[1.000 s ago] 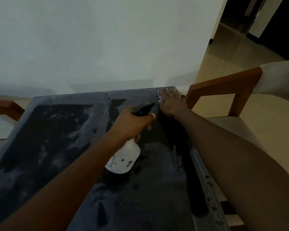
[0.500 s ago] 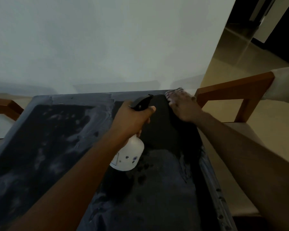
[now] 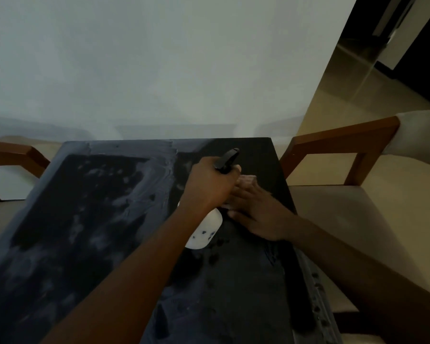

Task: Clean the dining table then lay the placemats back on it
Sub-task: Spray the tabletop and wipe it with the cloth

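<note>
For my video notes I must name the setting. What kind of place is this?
Probably a dining area in a home: a dark table beside a plain wall, wooden chairs with cushioned seats on both sides, and a polished floor beyond.

Dim, soft-focus wide-angle view with curved edges and pale glare streaks.

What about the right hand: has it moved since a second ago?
Yes. The right hand slid the cloth from the table's far right corner toward the person.
</note>
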`<state>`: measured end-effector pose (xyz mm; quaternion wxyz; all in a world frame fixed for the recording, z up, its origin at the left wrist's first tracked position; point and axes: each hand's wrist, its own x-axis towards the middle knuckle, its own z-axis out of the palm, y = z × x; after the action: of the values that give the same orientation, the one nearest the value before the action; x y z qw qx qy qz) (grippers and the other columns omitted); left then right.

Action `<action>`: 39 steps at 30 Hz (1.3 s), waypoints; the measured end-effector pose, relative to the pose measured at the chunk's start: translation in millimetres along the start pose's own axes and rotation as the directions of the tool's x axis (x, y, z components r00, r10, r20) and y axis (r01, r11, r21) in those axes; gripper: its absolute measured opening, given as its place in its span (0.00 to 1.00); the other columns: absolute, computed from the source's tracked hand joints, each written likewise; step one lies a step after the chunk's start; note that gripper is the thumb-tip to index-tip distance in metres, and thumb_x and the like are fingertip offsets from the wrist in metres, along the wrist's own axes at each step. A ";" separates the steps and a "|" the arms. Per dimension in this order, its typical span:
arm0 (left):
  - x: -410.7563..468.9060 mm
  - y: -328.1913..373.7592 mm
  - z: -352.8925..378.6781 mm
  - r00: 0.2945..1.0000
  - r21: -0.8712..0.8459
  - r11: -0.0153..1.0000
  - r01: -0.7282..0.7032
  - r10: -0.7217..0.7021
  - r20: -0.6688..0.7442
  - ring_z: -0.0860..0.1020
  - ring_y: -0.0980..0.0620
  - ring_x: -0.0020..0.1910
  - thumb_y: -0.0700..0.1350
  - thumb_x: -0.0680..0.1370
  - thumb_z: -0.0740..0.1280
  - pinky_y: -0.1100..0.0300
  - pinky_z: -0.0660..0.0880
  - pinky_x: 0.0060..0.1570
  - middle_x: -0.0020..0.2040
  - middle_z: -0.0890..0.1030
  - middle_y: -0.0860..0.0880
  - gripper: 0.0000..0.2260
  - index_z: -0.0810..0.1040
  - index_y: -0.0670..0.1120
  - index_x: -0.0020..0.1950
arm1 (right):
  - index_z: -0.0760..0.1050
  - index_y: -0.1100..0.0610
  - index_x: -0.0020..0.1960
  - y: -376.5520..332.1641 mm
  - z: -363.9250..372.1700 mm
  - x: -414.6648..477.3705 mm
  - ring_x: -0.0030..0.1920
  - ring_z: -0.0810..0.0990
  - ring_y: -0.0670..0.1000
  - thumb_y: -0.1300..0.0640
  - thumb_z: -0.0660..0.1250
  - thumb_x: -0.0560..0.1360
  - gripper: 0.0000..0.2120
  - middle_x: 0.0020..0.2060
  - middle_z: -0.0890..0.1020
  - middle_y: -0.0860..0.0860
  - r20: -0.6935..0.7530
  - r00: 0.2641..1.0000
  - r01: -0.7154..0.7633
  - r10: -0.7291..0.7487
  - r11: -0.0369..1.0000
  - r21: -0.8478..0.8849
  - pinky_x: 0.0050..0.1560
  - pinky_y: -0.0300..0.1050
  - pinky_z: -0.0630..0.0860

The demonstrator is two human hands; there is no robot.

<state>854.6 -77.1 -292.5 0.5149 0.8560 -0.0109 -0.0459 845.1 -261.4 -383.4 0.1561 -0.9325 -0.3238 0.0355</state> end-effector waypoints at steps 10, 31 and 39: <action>-75.1 -6.1 -24.9 0.994 -0.061 0.993 0.103 -0.101 0.037 0.76 0.59 0.26 0.54 0.81 0.71 0.60 0.74 0.32 0.35 0.82 0.47 0.11 0.82 0.48 0.44 | 0.59 0.45 0.83 -40.9 18.0 -20.8 0.84 0.49 0.57 0.42 0.54 0.85 0.27 0.83 0.58 0.51 -0.034 0.961 -0.277 0.276 0.959 -0.058 0.81 0.69 0.44; -176.2 -22.8 -70.1 0.974 -0.044 0.982 0.184 -0.176 0.145 0.78 0.56 0.28 0.52 0.82 0.71 0.64 0.72 0.26 0.41 0.86 0.46 0.09 0.83 0.46 0.52 | 0.53 0.38 0.84 -135.6 37.6 -177.7 0.85 0.42 0.49 0.38 0.47 0.87 0.26 0.85 0.51 0.43 0.106 0.991 -0.074 0.085 0.992 -0.105 0.83 0.56 0.43; -181.8 -35.4 -114.3 0.987 -0.069 0.986 0.149 -0.144 0.077 0.77 0.60 0.27 0.51 0.82 0.70 0.63 0.73 0.29 0.44 0.86 0.46 0.08 0.81 0.48 0.55 | 0.49 0.44 0.85 -95.2 18.1 -63.0 0.84 0.46 0.60 0.36 0.48 0.83 0.33 0.85 0.50 0.52 0.016 0.696 -0.718 0.718 0.696 -0.003 0.82 0.65 0.44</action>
<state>682.9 52.2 -258.3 0.5410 0.8324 0.0353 -0.1148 736.1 -224.6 -372.9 0.1291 -0.9843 0.0641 0.1018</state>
